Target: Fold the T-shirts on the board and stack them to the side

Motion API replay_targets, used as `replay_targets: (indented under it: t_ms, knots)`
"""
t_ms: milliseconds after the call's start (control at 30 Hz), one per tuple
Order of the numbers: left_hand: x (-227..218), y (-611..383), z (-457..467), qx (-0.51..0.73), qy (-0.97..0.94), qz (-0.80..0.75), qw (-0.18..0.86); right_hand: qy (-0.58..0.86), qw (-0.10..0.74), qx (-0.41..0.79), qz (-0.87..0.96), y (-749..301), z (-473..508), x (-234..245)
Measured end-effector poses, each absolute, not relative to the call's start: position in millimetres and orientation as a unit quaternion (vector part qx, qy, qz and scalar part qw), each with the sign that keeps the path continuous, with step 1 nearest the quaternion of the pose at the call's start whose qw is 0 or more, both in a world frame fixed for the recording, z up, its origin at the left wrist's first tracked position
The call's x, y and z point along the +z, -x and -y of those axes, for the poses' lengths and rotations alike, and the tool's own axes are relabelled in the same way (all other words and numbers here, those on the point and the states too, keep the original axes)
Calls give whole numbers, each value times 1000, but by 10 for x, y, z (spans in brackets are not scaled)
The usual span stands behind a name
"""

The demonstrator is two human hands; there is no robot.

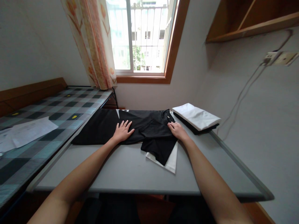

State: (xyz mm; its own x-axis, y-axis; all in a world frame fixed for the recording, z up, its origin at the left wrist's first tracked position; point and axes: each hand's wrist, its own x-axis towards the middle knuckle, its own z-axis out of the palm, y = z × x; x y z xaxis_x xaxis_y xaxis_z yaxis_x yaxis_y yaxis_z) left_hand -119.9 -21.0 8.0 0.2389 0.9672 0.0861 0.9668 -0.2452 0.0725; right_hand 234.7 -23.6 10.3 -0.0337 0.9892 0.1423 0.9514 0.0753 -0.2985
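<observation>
A black T-shirt [102, 126] lies sideways on the grey table [130, 174], its collar toward the right and one short sleeve [161, 149] pointing at me. White shows on it near the far edge, and a white piece of cloth [172, 160] sticks out from under the sleeve. My left hand [122, 132] rests flat on the body of the shirt, fingers spread. At the collar end, my right hand [178, 130] has its fingers bent over the fabric by the shoulder; its fingertips are partly hidden.
Folded white cloth [196, 116] sits on folded black cloth [198, 131] at the table's back right corner. Left of the table is a bed with a checked cover [46, 107] and paper sheets [30, 132]. A cable [240, 96] hangs along the right wall.
</observation>
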Motion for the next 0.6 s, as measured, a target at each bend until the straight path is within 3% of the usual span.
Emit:
replay_targets:
  t_ms: [600]
  knots:
    - [88, 1176, 307, 45, -789, -613, -3, 692, 123, 26, 710, -2295, 337, 318]
